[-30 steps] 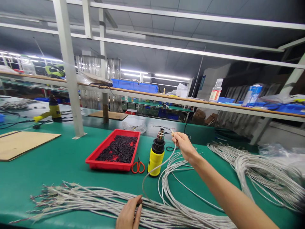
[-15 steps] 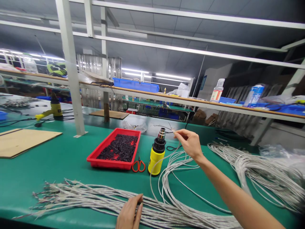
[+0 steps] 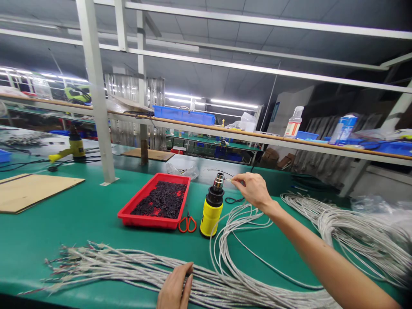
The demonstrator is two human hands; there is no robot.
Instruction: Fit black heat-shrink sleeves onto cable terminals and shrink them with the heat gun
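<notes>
My right hand (image 3: 254,187) pinches the end of a thin grey-white cable between thumb and fingertips. The bare wire tip points left, close beside the metal nozzle of an upright yellow heat gun (image 3: 210,214). Curled over a bundle of grey-white cables (image 3: 135,266) at the front edge is my left hand (image 3: 175,287), closed around part of it; its lower side is out of frame. The stripped ends of that bundle fan out to the left. Loops of cable (image 3: 225,240) curve from the bundle up toward my right hand.
A red tray (image 3: 128,216) of small black tube pieces stands left of the heat gun, with red-handled scissors (image 3: 187,223) beside it. More coiled cables (image 3: 347,223) lie at right. A white post (image 3: 96,98) rises behind, and a shelf (image 3: 251,136) crosses above the table.
My right hand has lowered slightly and turned, bringing the wire tip leftward and down beside the heat gun's nozzle. The held cable's loop has shifted right. My left hand stays put.
</notes>
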